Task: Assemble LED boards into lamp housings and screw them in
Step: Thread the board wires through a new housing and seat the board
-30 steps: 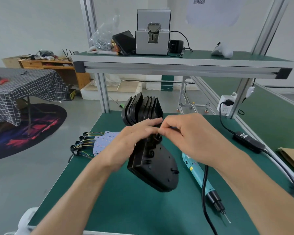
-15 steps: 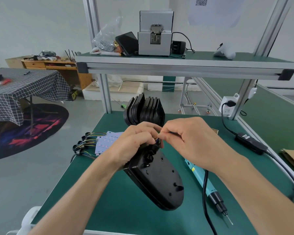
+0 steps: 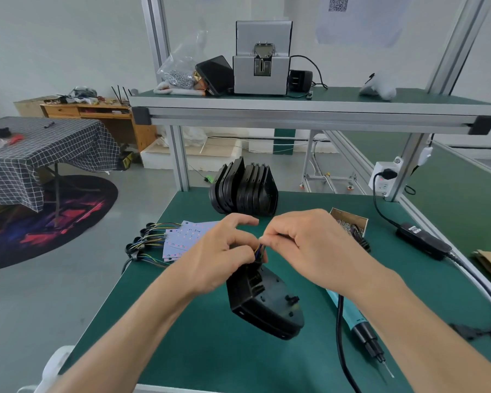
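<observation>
Both hands, left hand [image 3: 216,259] and right hand [image 3: 304,245], pinch apparently wires [image 3: 260,248] above the lamp housing [image 3: 264,304], screwdriver [image 3: 357,324] beside.

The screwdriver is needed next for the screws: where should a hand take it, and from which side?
Probably the teal body of the screwdriver, taken from above with the right hand. It lies flat on the mat right of the housing, bit toward the near edge; its cable crosses the body, so grip beside that.

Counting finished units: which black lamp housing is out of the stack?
The lamp housing held in the left hand, wires pinched by the right hand; the others stand in the stack.
</observation>
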